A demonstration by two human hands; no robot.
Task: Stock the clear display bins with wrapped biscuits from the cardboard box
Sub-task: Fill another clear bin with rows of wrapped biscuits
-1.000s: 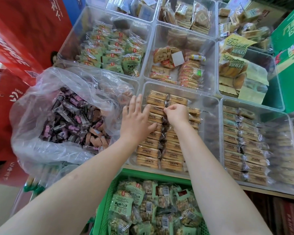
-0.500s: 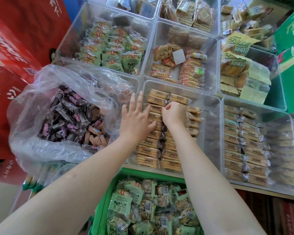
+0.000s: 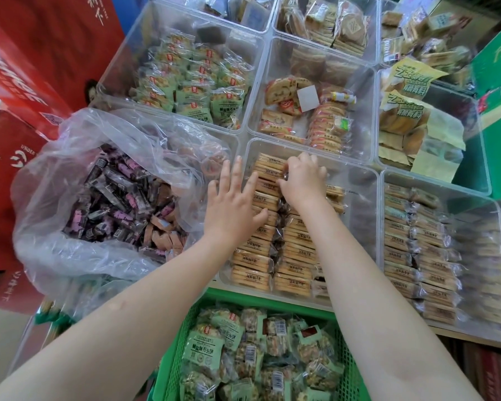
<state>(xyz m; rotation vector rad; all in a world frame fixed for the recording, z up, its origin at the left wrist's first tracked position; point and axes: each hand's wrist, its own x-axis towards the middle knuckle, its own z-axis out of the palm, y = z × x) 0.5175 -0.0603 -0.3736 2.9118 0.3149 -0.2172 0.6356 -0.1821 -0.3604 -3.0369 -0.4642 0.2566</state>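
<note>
Both hands worked inside the clear bin (image 3: 356, 180), tidying rows of wrapped biscuits (image 3: 265, 201).

Over the last second the right hand (image 3: 302, 180) had crept toward the bin's far end, its grip curled narrow around a packet at the top of the right row. The left hand (image 3: 232, 202) stayed flat, fingers straight, pressing the left row. The rows looked nearly full; no cardboard box was in view.

Bright, even daylight; soft shadows only; white glare on clear bin walls (image 3: 356, 180) and plastic bag (image 3: 70, 157) at left; wide-angle bending toward frame edges; slight blur at far right and upper corners; centre sharp.
</note>
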